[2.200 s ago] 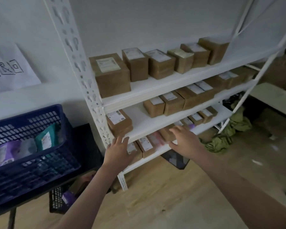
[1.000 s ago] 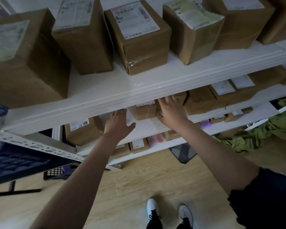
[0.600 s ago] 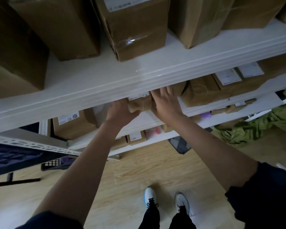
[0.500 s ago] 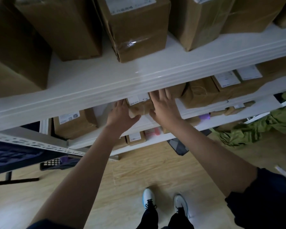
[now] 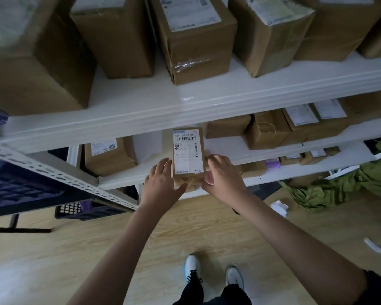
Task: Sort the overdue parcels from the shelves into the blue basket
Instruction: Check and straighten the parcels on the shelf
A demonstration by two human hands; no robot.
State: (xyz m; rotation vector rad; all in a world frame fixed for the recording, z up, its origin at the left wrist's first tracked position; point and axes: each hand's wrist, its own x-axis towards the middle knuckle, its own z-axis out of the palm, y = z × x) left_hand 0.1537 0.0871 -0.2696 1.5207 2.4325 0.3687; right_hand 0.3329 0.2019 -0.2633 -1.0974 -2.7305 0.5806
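The blue basket [image 5: 20, 190] is cut off at the left edge, half hidden behind the perforated white upright [image 5: 53, 170]. The top shelf's cartons [image 5: 196, 40] are cropped above, their labels blurred. A small brown cardboard parcel [image 5: 188, 159] is held in front of the second shelf [image 5: 273, 146], clamped between the left hand [image 5: 161, 186] and the right hand [image 5: 222, 179], fingers curled along its sides. A white barcode label covers its face; the print is too small to be read with certainty. Crumpled green fabric [image 5: 339, 186] is seen on the wooden floor.
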